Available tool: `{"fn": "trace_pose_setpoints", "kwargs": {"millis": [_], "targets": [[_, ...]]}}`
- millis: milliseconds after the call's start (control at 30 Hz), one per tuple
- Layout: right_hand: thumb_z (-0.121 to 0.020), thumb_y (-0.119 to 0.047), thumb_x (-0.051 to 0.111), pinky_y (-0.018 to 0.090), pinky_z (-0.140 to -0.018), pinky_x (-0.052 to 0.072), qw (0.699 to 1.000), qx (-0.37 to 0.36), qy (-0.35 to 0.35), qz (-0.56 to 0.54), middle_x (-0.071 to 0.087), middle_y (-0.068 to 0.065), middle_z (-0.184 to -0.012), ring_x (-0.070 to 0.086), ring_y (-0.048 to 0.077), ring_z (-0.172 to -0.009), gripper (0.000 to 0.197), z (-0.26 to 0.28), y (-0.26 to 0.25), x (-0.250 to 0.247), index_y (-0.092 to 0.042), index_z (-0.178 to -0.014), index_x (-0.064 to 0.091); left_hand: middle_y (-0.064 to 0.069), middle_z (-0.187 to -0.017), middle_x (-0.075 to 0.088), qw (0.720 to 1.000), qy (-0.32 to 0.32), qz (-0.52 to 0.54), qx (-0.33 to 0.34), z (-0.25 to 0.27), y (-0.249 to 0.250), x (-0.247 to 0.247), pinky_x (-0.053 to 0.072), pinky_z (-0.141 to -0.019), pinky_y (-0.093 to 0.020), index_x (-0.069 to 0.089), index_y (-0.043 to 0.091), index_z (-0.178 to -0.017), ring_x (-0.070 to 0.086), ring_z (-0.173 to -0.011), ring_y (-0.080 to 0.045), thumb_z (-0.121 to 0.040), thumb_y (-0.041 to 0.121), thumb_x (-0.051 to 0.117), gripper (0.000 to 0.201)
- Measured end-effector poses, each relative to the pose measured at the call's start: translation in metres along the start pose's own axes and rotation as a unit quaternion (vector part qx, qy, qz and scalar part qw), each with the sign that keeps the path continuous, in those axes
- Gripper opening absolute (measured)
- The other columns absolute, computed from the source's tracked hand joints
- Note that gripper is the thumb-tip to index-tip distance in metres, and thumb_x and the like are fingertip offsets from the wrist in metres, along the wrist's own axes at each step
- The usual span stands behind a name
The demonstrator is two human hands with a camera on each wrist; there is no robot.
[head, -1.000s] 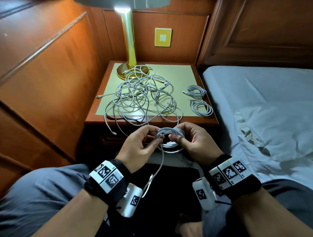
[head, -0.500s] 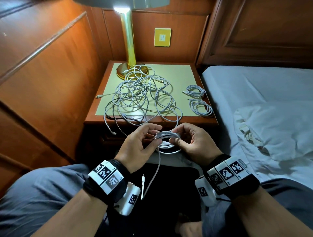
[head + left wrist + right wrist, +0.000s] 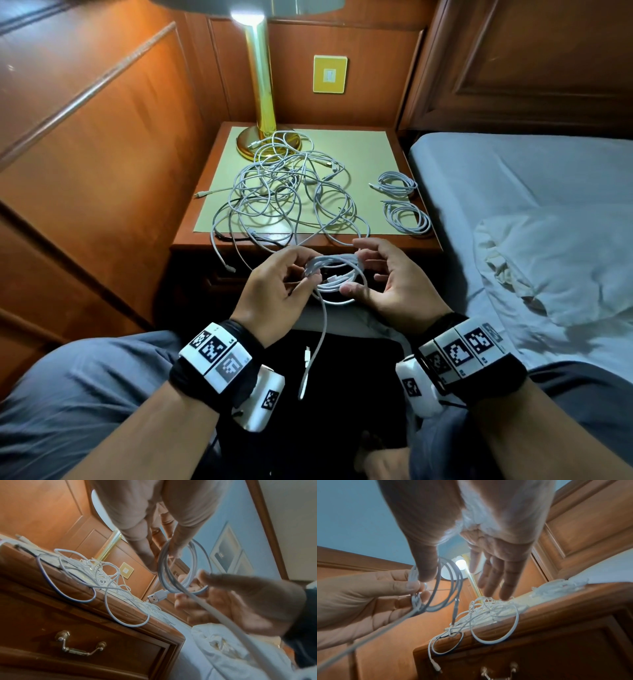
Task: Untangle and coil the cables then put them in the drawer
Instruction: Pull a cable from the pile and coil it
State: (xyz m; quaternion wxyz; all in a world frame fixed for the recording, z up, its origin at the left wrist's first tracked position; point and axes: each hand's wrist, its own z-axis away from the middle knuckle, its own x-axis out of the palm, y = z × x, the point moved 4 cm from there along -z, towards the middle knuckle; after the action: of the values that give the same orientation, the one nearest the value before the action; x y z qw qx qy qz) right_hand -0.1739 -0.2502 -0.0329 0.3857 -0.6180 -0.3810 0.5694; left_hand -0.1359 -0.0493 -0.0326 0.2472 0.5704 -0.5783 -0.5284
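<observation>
Fingers [image 3: 310, 274] of the left hand [image 3: 274, 294] pinched one side of a small white coil [image 3: 337, 274], thumb and fingertips pressed together on the bundled strands, so that grip was closed on the cable. The right hand [image 3: 394, 284] sat just beside the coil's other side with its grip spread: the right wrist view showed the fingers [image 3: 494, 577] straight and apart, only the thumb [image 3: 426, 566] touching the loops. A loose tail [image 3: 317, 342] of the coil hung from the left hand down between the knees, ending in a plug [image 3: 307, 356]; a USB plug [image 3: 157, 596] stuck out from the coil in the left wrist view. Both hands hovered in front of the counter [image 3: 404, 243], level with its front edge. On the counter's pale mat lay a big tangle [image 3: 287, 202] of white cables, some loops drooping over the front edge, one end dangling [image 3: 227, 265]. Two finished coils [image 3: 399, 183] [image 3: 407, 217] lay well apart from the tangle at the mat's right side. A brass lamp [image 3: 263, 102] stood at the back, touching the tangle. The drawer [image 3: 82, 646] below was closed, its handle [image 3: 80, 647] hanging. A bed [image 3: 531, 205] lay to the right.
</observation>
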Motion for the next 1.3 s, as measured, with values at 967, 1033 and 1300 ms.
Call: {"fn": "trace_pose_setpoints", "kwargs": {"millis": [967,1033,1300], "targets": [[-0.09,-0.026,0.07,0.031,-0.07,0.052,0.887,0.256,-0.264,-0.278,0.072,0.01,-0.098,0.069,0.026,-0.093,0.024,0.036,-0.016,0.058,-0.02,-0.085,0.047,-0.002,-0.07,0.056,0.953,0.107,0.197,-0.204,-0.001,-0.014,-0.004,0.047,-0.073,-0.034,0.055,0.012,-0.089,0.057,-0.068,-0.015,-0.104,0.005,0.048,0.017],[-0.094,-0.013,0.066,0.028,-0.07,0.051,0.898,0.232,-0.28,-0.247,0.072,0.011,-0.105,0.069,0.022,-0.095,0.025,0.039,-0.014,0.063,-0.02,-0.081,0.046,-0.002,-0.074,0.056,0.949,0.109,0.198,-0.219,0.0,-0.013,-0.004,0.049,-0.075,-0.032,0.055,0.013,-0.094,0.058,-0.071,-0.013,-0.104,0.006,0.046,0.016],[-0.082,-0.01,0.069,0.024,-0.063,0.049,0.906,0.16,-0.248,-0.305,0.073,0.009,-0.103,0.067,0.016,-0.086,0.018,0.033,-0.019,0.058,-0.015,-0.089,0.053,-0.003,-0.074,0.052,0.912,0.087,0.307,-0.258,-0.002,-0.007,-0.001,0.046,-0.076,-0.032,0.056,0.005,-0.106,0.056,-0.076,-0.018,-0.097,0.006,0.046,0.013]]}}
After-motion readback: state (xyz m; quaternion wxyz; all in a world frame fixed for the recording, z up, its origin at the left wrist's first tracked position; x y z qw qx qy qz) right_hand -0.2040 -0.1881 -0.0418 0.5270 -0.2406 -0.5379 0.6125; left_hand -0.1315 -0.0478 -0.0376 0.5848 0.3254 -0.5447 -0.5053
